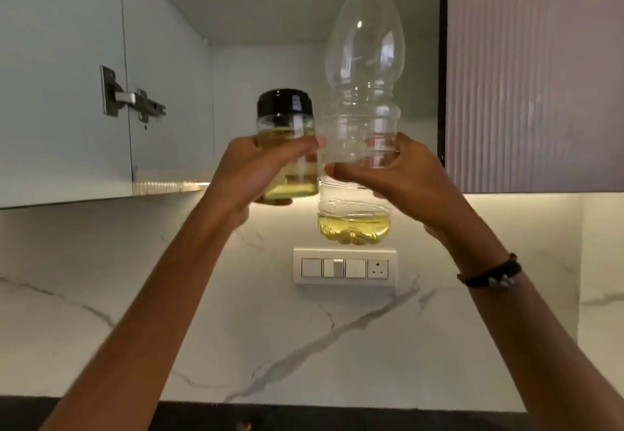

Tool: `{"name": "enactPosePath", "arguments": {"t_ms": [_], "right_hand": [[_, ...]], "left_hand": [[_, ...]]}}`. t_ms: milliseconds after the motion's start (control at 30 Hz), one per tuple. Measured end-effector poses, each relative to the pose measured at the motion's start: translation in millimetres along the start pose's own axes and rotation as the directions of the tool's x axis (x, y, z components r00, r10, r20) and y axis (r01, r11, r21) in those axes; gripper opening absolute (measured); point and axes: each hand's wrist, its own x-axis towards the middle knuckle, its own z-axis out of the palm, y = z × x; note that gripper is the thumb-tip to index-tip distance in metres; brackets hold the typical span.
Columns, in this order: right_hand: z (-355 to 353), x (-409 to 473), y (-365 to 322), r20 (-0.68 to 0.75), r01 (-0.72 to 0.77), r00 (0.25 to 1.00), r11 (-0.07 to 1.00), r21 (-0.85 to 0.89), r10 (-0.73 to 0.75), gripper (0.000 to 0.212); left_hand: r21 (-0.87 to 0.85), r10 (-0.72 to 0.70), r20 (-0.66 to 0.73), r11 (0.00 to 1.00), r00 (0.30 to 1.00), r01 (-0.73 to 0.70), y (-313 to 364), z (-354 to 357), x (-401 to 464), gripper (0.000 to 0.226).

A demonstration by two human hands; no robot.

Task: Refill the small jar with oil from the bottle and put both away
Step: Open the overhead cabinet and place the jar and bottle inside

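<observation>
My left hand [260, 170] grips a small clear jar [287, 127] with a black lid, mostly full of yellow oil. My right hand [398, 177] grips the waist of a tall clear plastic bottle [366, 69] with a yellow cap. A little oil sits in the bottle's base. Both are held upright and raised side by side, nearly touching, in front of an open wall cabinet [270, 69]. The jar's lower part is hidden behind my fingers.
The cabinet door [60, 76] stands open to the left, showing a metal hinge [131, 98]. A closed ribbed door [533, 76] is on the right. Below is a marble backsplash with a switch panel [344, 267]. A dark counter edge [304, 417] lies at the bottom.
</observation>
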Motion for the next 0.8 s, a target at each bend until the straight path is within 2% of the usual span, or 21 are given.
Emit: {"name": "enactPosePath", "arguments": {"t_ms": [167,267,433,567,700,800], "right_hand": [[-3,51,-20,0.029,0.026,0.999,1.0,-0.006,-0.026,0.111],[-2,72,-25,0.018,0.022,1.0,0.999,-0.033,-0.021,0.099],[-1,100,-27,0.041,-0.085,0.996,0.993,0.085,0.082,0.071],[11,119,-20,0.04,-0.062,0.997,0.998,0.023,0.061,0.076],[26,140,-3,0.122,-0.115,0.986,0.993,-0.013,0.116,0.067],[30,159,5,0.265,-0.169,0.949,0.985,-0.027,0.17,0.062]], "left_hand": [[0.023,0.022,0.009,0.999,1.0,-0.022,33,-11,43,0.045],[0.019,0.024,0.008,1.0,1.0,-0.024,37,-12,66,0.051],[0.008,0.012,-0.015,1.0,1.0,-0.012,24,-11,96,0.052],[0.018,-0.011,-0.037,1.0,0.999,0.011,4,-10,116,0.053],[0.042,-0.045,-0.06,0.998,0.997,0.047,-16,-7,135,0.053],[0.051,-0.052,-0.081,0.997,0.995,0.057,-26,-5,148,0.05]]}}
